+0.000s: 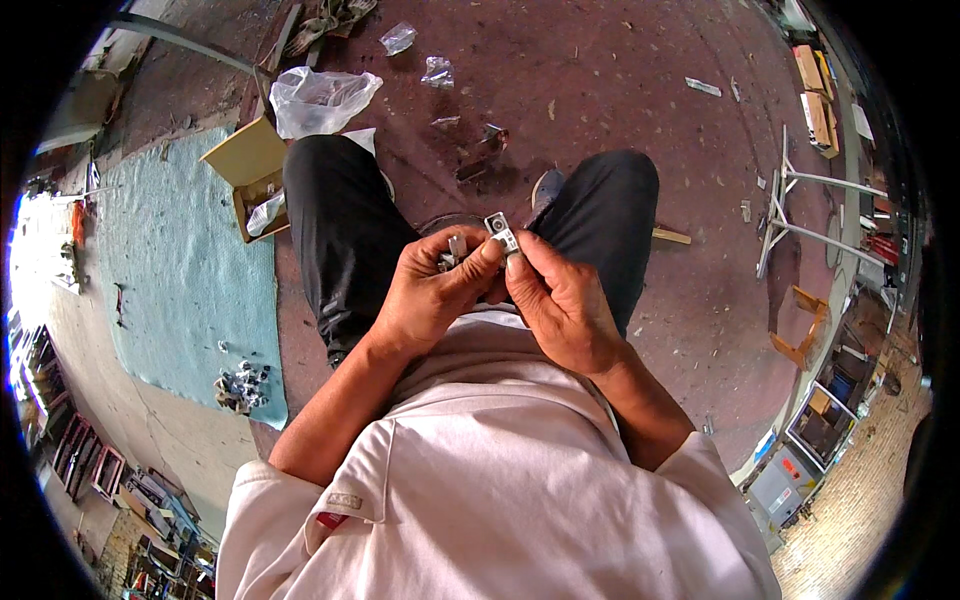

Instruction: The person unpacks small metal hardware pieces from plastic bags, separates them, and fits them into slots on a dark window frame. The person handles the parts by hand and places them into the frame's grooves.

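A small silver metal fitting [502, 232] with a round feature at its upper end is pinched between both hands, above my lap. My left hand [430, 290] grips it with thumb and fingers. Several more small metal pieces [455, 250] show in the curl of that same hand; their exact shape is partly hidden by the fingers. From the other side, my right hand [572, 312] closes thumb and forefinger on the fitting's lower end. On the teal mat [180, 280] to the left lies a heap of small metal parts [241, 388].
An open cardboard box [248, 160] with a plastic packet stands beside my left knee. Beyond it lies a clear plastic bag [320, 100]. Scraps of plastic [438, 72] dot the reddish floor. A metal frame [785, 200] and a wooden piece [803, 328] are at right.
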Demonstrator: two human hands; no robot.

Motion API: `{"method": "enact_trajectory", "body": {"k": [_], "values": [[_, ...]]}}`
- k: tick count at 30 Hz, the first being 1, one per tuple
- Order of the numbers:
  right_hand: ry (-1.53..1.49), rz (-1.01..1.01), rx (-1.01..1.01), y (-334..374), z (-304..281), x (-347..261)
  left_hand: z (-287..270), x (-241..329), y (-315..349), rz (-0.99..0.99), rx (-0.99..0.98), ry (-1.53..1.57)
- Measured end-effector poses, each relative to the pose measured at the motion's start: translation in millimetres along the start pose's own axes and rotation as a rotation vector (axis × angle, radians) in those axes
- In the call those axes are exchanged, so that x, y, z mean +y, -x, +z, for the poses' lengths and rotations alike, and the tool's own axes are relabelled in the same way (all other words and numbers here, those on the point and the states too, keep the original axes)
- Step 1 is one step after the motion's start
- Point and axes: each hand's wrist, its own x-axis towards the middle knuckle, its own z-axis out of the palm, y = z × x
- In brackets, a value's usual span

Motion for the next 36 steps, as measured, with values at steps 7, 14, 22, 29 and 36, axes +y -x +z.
{"method": "enact_trajectory", "body": {"k": [7,14,22,29,36], "values": [[-0.028,-0.034,0.009,-0.4,1.7,4.7,2.5,6.6,1.2,0.063,0.023,-0.089],[-0.076,-0.006,0.006,-0.5,0.9,2.1,1.2,6.1,-1.6,0.158,0.010,-0.154],[-0.237,0.026,0.015,-1.8,-1.9,-11.8,-1.7,2.2,-0.8,0.109,-0.032,-0.068],[-0.355,0.082,0.033,-0.2,-2.0,-14.0,-1.2,7.1,1.4,0.097,-0.039,-0.114],[-0.417,0.147,0.027,0.6,-4.4,-17.3,-0.1,11.5,2.6,0.125,-0.045,-0.155]]}}
